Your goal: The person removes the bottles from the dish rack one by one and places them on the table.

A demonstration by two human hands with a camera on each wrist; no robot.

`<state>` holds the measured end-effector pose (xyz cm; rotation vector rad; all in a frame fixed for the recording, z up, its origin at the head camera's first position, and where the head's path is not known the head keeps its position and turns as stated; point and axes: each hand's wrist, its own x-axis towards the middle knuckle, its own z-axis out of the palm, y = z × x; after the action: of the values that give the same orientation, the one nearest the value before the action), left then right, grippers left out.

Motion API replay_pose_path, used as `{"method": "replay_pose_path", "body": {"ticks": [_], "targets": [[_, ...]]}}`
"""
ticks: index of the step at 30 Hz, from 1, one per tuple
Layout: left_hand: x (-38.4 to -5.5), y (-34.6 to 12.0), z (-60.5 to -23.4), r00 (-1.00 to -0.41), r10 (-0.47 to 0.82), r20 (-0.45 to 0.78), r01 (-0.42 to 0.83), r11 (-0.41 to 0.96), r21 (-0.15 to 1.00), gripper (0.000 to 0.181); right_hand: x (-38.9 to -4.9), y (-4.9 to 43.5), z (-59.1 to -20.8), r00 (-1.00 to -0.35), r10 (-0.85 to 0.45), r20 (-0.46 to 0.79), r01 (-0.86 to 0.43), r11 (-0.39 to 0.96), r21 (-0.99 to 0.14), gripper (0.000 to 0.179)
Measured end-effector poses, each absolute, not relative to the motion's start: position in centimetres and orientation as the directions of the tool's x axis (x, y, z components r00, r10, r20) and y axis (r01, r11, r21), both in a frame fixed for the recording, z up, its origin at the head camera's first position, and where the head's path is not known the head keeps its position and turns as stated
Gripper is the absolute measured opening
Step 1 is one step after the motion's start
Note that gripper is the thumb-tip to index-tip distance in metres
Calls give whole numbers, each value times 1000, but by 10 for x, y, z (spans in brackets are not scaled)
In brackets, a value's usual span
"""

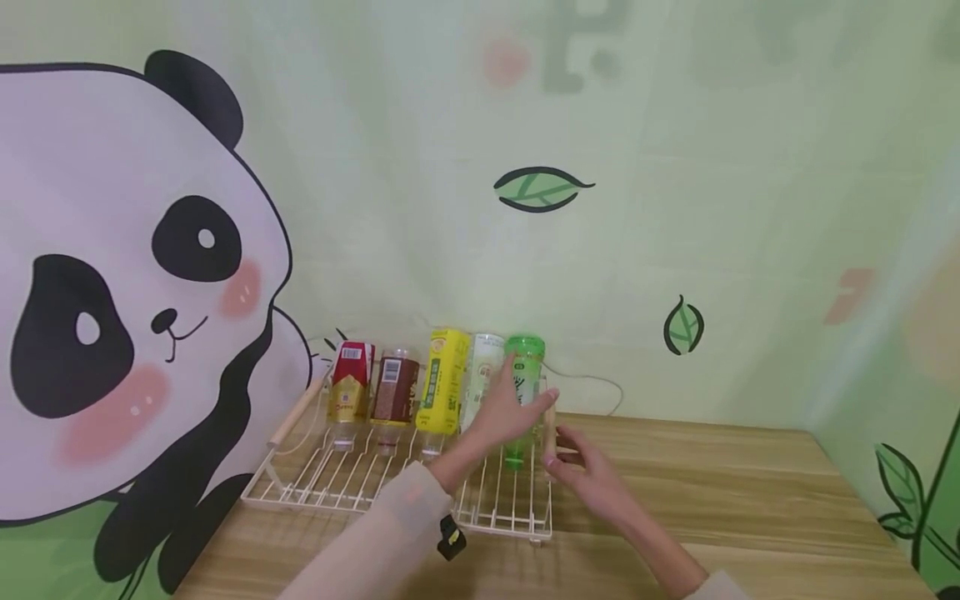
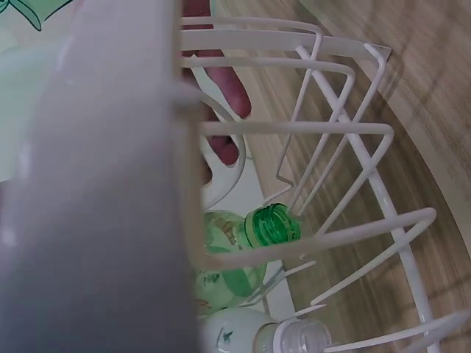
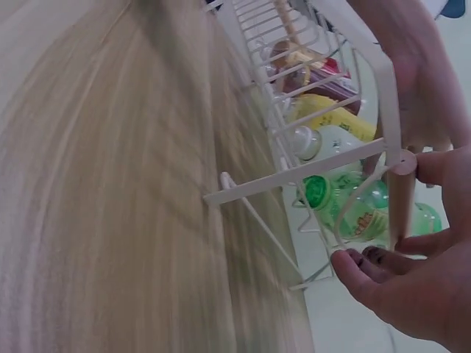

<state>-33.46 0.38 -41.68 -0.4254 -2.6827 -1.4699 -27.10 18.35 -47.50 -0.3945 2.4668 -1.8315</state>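
Several drink bottles lie in a white wire rack [image 1: 501, 500], caps toward me. At the right end is a green bottle [image 1: 527, 350], beside a white-labelled bottle [image 1: 483, 354]. My left hand [image 1: 510, 412] reaches over the green bottle, fingers extended and thumb toward the rack's side; its underside contact is hidden. In the left wrist view its fingers [image 2: 229, 92] show behind the wires. My right hand [image 1: 600, 487] holds the wooden handle [image 3: 401, 198] on the rack's right side, with thumb and fingers around it.
A yellow bottle [image 1: 444, 379], a maroon-labelled bottle [image 1: 395, 387] and a red-and-gold bottle [image 1: 350, 383] lie farther left. A second wooden handle [image 1: 297, 412] marks the rack's left side. The wooden table [image 1: 697, 492] extends right, and a panda-printed curtain [image 1: 420, 208] hangs behind.
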Motion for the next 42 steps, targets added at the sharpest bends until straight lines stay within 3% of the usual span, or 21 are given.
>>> {"method": "replay_pose_path", "body": {"ticks": [4, 11, 17, 29, 42], "targets": [[-333, 6, -418, -960, 217, 176, 263, 487, 833, 98, -271, 182, -477, -958, -259, 124, -191, 252, -949, 66], [-332, 12, -421, -978, 189, 84, 178, 562, 808, 106, -270, 181, -476, -956, -265, 125, -176, 180, -968, 69], [-332, 15, -428, -988, 149, 52, 132, 599, 790, 101, -268, 178, -478, -959, -260, 114, -142, 92, -986, 67], [-340, 15, -432, -991, 77, 111, 133, 702, 700, 90, -271, 180, -481, -959, -263, 107, -125, 53, -991, 68], [-340, 13, -433, -991, 83, 108, 135, 705, 696, 85, -270, 179, -482, -958, -256, 128, -147, 58, -987, 67]]}}
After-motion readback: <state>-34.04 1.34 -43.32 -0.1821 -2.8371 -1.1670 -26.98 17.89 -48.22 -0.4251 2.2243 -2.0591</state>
